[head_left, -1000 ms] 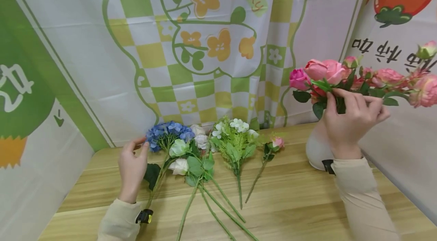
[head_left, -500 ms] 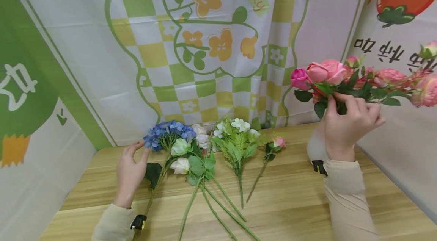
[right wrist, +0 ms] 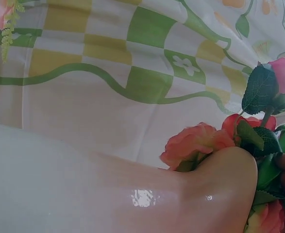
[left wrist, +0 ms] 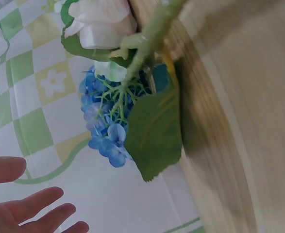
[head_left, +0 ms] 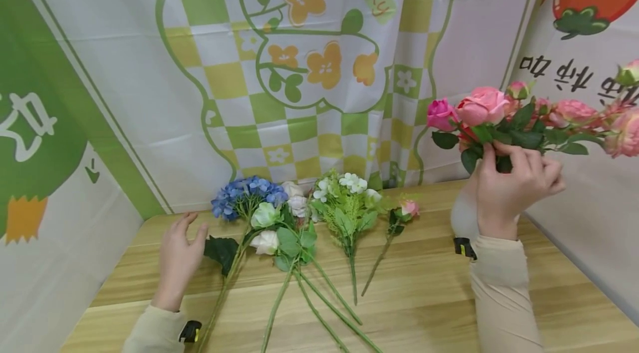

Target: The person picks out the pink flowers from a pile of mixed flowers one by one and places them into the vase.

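My left hand (head_left: 178, 258) is held above the table left of the blue hydrangea (head_left: 244, 197), fingers apart with nothing between them. In the left wrist view its spread fingers (left wrist: 40, 204) stand clear of the hydrangea's petals and its big green leaf (left wrist: 154, 133). At the right, a white vase (head_left: 463, 211) bears several pink roses (head_left: 481, 106). With thumb and forefinger, my right hand (head_left: 516, 189) pinches a green leaf or stem among these roses, just above the vase mouth. The exact pinch point is partly hidden by leaves.
White roses (head_left: 264, 242) with long stems lie beside the hydrangea on the wooden table (head_left: 409, 308). Farther right lie a white-flowered green spray (head_left: 346, 214) and a short pink rosebud (head_left: 409, 208). A printed cloth (head_left: 319, 136) hangs behind.
My left hand has drawn back to the left, off the hydrangea's edge. My right hand stays at the roses, having shifted slightly lower; the leaf there has turned and the front rose shows more fully.
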Demonstrator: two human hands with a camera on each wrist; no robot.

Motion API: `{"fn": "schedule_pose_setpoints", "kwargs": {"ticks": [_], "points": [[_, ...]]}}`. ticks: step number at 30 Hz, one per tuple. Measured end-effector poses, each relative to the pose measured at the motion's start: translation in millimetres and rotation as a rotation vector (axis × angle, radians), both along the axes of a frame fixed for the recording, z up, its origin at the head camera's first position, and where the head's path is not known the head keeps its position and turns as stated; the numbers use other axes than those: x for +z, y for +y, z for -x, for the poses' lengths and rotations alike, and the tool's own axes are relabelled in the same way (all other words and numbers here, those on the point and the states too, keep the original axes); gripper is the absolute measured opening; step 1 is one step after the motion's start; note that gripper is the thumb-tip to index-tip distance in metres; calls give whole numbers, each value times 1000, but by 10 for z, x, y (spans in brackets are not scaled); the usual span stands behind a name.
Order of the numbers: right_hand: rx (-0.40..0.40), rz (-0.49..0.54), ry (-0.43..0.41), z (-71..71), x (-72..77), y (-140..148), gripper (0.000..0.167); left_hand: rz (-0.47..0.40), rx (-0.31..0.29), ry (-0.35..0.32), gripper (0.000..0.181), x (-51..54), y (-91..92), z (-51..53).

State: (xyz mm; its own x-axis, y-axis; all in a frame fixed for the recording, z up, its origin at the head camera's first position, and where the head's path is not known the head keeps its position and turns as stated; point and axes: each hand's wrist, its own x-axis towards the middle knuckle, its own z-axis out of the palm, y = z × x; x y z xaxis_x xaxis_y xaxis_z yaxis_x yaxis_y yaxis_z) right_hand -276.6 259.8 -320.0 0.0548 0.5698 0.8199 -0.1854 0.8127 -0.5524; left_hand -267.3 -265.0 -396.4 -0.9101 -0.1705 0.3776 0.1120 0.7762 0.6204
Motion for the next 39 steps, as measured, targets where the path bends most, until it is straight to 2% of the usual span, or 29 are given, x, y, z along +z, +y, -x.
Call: {"fn": "schedule_pose_setpoints", "kwargs": {"ticks": [9, 14, 19, 29, 35, 39], "points": [[20, -31, -40, 16, 8, 36, 23, 57, -4, 1, 54, -8, -100, -23], [69, -69, -91, -30, 32, 33, 17, 122, 11, -18, 54, -15, -169, -34], [125, -100, -129, -68, 65, 1, 20, 181, 25, -16, 52, -31, -224, -53], [214, -153, -55, -125, 144, -93, 23, 297, -21, -59, 58, -32, -277, -40], [187, -170, -49, -159, 132, -88, 27, 324, -3, -41, 58, -42, -368, -42], [147, -161, -41, -143, 109, -87, 27, 315, 21, -59, 60, -38, -393, -60]]}}
